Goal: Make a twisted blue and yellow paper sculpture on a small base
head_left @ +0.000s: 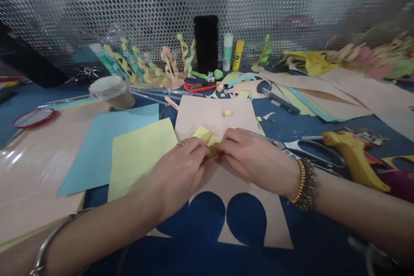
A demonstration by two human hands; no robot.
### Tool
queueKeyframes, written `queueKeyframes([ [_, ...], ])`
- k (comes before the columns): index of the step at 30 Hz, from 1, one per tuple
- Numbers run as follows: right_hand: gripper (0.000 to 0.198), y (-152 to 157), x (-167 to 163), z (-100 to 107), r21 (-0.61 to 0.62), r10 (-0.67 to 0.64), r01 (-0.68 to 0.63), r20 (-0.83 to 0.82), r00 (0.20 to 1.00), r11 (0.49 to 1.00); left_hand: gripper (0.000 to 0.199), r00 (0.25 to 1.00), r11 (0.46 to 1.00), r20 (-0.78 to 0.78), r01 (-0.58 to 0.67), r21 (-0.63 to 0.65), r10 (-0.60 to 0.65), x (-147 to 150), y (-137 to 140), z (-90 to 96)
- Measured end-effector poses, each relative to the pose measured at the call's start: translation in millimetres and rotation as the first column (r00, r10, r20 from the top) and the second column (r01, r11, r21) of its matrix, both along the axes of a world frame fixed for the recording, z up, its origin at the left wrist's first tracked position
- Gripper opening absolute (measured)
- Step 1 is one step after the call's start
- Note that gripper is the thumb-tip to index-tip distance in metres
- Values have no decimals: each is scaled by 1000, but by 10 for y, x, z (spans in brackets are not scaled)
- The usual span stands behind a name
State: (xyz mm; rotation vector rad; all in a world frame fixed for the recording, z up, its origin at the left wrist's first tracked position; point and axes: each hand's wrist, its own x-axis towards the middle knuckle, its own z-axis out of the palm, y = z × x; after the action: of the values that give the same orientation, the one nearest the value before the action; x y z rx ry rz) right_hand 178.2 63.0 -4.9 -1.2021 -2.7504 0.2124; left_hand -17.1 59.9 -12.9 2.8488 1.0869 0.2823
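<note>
A small piece of yellow paper (204,134) is pinched between my two hands over a pale pink sheet. My left hand (186,164) grips its left side and my right hand (247,155) its right side, fingertips close together. The fingers hide most of its lower part, so I cannot tell how it is folded. Below, the pale pink sheet (213,110) has round cut-outs along its near edge, with the blue tabletop (207,254) showing through. A tiny yellow scrap (227,113) lies on the sheet just beyond my fingers.
Left lie yellow (139,151) and blue sheets (103,142) and a paper cup (113,92). Right are scissors (310,151) and a yellow glue gun (352,155). Behind stand a phone (206,43), glue sticks (228,51) and curled paper strips (145,67), before a perforated metal panel (129,0).
</note>
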Motion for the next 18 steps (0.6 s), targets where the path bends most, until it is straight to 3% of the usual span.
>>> queueKeyframes([
  [5, 15, 1, -7, -8, 28, 25, -27, 98, 995, 999, 18, 999, 1000, -51, -3, 19, 4, -10, -16, -20],
  [13, 13, 3, 3, -22, 20, -17, 16, 41, 999, 1000, 20, 991, 999, -134, 8, 32, -4, 2, -12, -10],
  [18, 12, -12, -21, 38, 115, 12, -23, 100, 995, 993, 21, 992, 999, -130, 6, 40, -1, -9, 14, -16],
])
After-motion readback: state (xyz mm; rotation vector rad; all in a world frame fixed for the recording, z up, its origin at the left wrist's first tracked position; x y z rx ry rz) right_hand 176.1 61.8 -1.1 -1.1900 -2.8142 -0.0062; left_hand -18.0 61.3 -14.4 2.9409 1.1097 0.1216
